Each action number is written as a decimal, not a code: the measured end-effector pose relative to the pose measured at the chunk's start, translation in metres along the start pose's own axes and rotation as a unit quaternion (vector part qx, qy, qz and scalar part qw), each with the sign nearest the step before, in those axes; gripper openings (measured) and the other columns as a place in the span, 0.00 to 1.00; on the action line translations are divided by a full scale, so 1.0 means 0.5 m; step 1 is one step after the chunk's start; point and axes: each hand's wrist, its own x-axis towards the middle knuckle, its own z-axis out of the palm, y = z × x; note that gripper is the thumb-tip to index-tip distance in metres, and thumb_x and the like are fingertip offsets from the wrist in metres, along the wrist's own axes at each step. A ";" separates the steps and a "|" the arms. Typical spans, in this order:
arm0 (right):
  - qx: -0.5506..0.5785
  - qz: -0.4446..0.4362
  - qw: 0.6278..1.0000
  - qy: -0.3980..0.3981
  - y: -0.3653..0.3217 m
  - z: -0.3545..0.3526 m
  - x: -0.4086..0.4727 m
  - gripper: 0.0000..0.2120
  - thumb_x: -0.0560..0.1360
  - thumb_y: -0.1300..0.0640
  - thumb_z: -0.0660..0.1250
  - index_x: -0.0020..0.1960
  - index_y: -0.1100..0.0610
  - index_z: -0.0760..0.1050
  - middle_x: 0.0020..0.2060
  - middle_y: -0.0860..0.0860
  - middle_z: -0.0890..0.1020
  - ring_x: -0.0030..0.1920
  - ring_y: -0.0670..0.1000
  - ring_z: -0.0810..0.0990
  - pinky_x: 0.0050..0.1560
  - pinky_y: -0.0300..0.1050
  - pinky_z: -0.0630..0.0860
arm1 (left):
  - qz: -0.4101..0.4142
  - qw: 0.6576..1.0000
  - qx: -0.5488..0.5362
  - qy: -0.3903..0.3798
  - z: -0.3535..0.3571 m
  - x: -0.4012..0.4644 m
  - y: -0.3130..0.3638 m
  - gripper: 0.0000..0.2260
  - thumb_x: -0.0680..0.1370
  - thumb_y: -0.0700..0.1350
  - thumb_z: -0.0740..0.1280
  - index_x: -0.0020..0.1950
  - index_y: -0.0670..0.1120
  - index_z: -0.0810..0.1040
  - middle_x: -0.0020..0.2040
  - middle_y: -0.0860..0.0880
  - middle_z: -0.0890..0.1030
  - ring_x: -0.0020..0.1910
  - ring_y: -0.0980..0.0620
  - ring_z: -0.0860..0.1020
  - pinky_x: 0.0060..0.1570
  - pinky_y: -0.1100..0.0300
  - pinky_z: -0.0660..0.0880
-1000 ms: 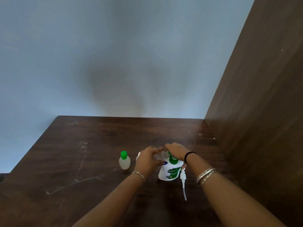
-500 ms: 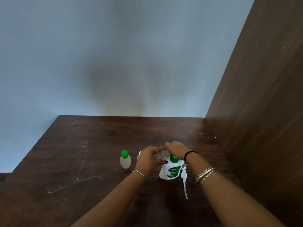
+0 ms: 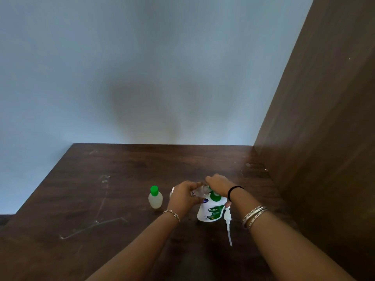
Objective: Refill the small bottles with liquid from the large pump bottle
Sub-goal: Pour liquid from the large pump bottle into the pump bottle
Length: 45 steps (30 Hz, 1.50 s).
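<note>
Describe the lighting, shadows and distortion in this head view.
Head view: dim, soft light with no glare; a broad blurry shadow darkens the wall above the table; wide-angle lens leans the wooden panel inward; the small clear bottle between the left hand and right hand is smeared, detail lost.

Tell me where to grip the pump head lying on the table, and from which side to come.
Take the pump head by its thick white top, near the large Dettol bottle's base, coming from above. It lies flat on the table, its thin dip tube trailing toward the person; the tube looks too slender and flexible for a firm grip. The right forearm hangs close over it.
</note>
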 end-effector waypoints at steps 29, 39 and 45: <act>0.032 -0.003 0.997 -0.075 -0.020 -0.021 -0.033 0.20 0.82 0.56 0.47 0.68 0.65 0.65 0.65 0.62 0.71 0.65 0.61 0.70 0.66 0.51 0.66 | -0.003 1.000 -0.002 0.004 -0.006 -0.012 0.009 0.25 0.66 0.45 0.75 0.62 0.48 0.75 0.55 0.45 0.79 0.54 0.50 0.76 0.53 0.60 0.70; -0.008 0.012 1.000 0.002 -0.001 0.004 -0.003 0.11 0.78 0.52 0.52 0.49 0.58 0.68 0.49 0.57 0.73 0.48 0.56 0.72 0.49 0.47 0.67 | -0.022 0.999 -0.030 0.001 0.007 -0.011 0.000 0.26 0.67 0.43 0.75 0.64 0.45 0.74 0.57 0.45 0.78 0.55 0.52 0.75 0.45 0.73 0.62; -0.027 -0.007 0.999 -0.046 -0.006 -0.007 -0.012 0.18 0.81 0.54 0.47 0.59 0.65 0.69 0.53 0.61 0.72 0.51 0.57 0.71 0.52 0.49 0.68 | -0.017 0.999 -0.027 -0.004 0.007 -0.011 0.000 0.25 0.67 0.43 0.75 0.63 0.46 0.75 0.56 0.46 0.78 0.53 0.53 0.75 0.43 0.73 0.62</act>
